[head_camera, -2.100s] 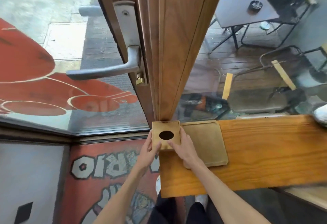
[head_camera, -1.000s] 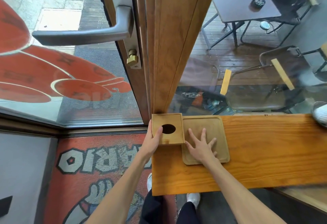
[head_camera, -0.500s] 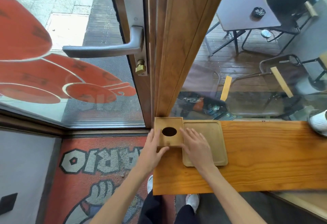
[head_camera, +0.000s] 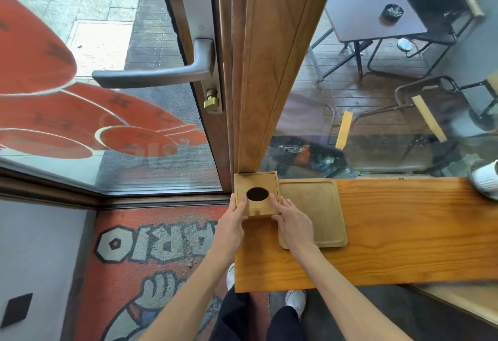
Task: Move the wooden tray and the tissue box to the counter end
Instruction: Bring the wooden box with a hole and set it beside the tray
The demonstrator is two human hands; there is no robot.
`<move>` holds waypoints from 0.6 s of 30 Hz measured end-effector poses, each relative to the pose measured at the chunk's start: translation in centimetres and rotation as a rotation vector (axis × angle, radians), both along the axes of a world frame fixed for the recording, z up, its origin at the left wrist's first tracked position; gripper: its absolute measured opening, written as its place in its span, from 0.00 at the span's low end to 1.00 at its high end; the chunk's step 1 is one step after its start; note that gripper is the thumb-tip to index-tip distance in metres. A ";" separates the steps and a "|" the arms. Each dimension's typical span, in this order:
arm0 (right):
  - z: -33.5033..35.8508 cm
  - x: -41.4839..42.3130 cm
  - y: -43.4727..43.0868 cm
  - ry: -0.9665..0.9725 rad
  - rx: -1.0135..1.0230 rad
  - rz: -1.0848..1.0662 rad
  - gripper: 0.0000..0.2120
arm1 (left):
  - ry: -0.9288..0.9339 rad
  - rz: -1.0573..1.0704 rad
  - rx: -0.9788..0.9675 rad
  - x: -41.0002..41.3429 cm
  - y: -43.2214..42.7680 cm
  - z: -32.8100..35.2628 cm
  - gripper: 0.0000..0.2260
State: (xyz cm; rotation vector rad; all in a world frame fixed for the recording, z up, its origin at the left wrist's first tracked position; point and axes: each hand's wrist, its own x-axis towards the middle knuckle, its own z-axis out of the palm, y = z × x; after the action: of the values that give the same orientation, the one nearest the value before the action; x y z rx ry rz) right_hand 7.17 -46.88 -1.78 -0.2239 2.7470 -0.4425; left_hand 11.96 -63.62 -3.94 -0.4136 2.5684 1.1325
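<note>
The wooden tissue box (head_camera: 257, 185), square with a dark oval hole in its lid, stands at the far left corner of the wooden counter (head_camera: 404, 233), against the window post. The flat wooden tray (head_camera: 318, 206) lies right beside it, touching its right side. My left hand (head_camera: 231, 226) holds the box's near left corner, thumb on the lid. My right hand (head_camera: 292, 222) grips the box's near right corner, its palm resting over the tray's left part.
A wooden window post (head_camera: 264, 71) rises behind the box, and a glass door with a grey lever handle (head_camera: 151, 74) stands left. A white ribbed vessel (head_camera: 485, 181) sits at the counter's far right. The counter's left edge drops to a red mat (head_camera: 151, 260).
My right hand left the tray's surface and came onto the tissue box's right corner. My left hand stays at the box's left side. Box and tray sit in the same spot.
</note>
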 end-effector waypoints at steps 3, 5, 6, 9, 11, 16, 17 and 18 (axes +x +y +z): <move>-0.1 0.1 -0.2 -0.004 -0.004 -0.010 0.27 | -0.006 0.010 -0.009 0.1 0.3 0.4 0.31; -0.2 0.2 -0.3 0.004 -0.001 -0.008 0.27 | -0.016 0.016 -0.020 0.1 0.4 0.4 0.32; -0.1 0.2 -0.3 0.012 0.001 -0.008 0.27 | -0.023 0.014 -0.023 0.1 0.3 0.4 0.32; -0.3 0.5 -0.2 0.046 0.020 -0.003 0.26 | -0.035 -0.013 -0.036 -0.1 -0.1 0.2 0.34; -0.3 0.7 -0.1 0.060 0.041 0.015 0.26 | -0.038 -0.041 -0.055 -0.2 -0.2 0.4 0.34; -0.3 0.7 -0.1 0.037 0.015 -0.020 0.25 | -0.025 -0.043 -0.053 -0.2 -0.3 0.6 0.33; -0.3 0.8 -0.2 0.032 0.011 -0.028 0.25 | -0.023 -0.045 -0.056 -0.2 -0.3 0.6 0.33; -0.2 0.8 -0.2 0.027 0.010 -0.035 0.25 | -0.021 -0.046 -0.059 -0.2 -0.2 0.6 0.33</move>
State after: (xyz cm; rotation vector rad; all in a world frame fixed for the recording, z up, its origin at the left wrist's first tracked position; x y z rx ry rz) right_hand 8.02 -47.10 -2.02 -0.1807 2.7831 -0.4383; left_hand 11.79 -63.82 -3.34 -0.3757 2.5845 1.0327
